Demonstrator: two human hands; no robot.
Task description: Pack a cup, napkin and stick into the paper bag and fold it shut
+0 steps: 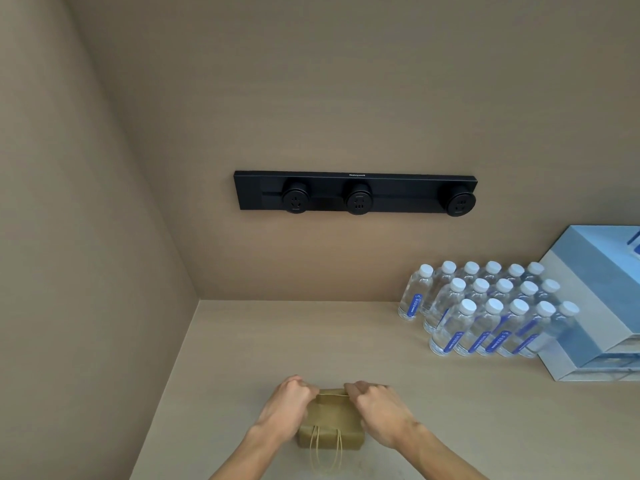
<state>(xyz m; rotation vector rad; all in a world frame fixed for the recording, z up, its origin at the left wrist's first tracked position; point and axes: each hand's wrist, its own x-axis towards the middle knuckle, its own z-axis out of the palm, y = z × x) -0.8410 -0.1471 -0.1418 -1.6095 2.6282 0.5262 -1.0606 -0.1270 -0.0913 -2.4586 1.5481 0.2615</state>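
Observation:
A brown paper bag (330,422) stands on the beige counter (450,410) near its front edge. Its twine handles hang down the side facing me. My left hand (287,403) grips the bag's top edge at the left, fingers curled over the far side. At the right of that same edge my right hand (379,410) grips it too. The top looks pressed flat and folded over between the two hands. The cup, napkin and stick are not visible.
Several water bottles (485,313) with white caps stand grouped at the back right. Stacked blue-and-white boxes (595,306) sit beside them at the right edge. A black socket rail (355,194) is mounted on the back wall. A side wall (86,271) closes the left.

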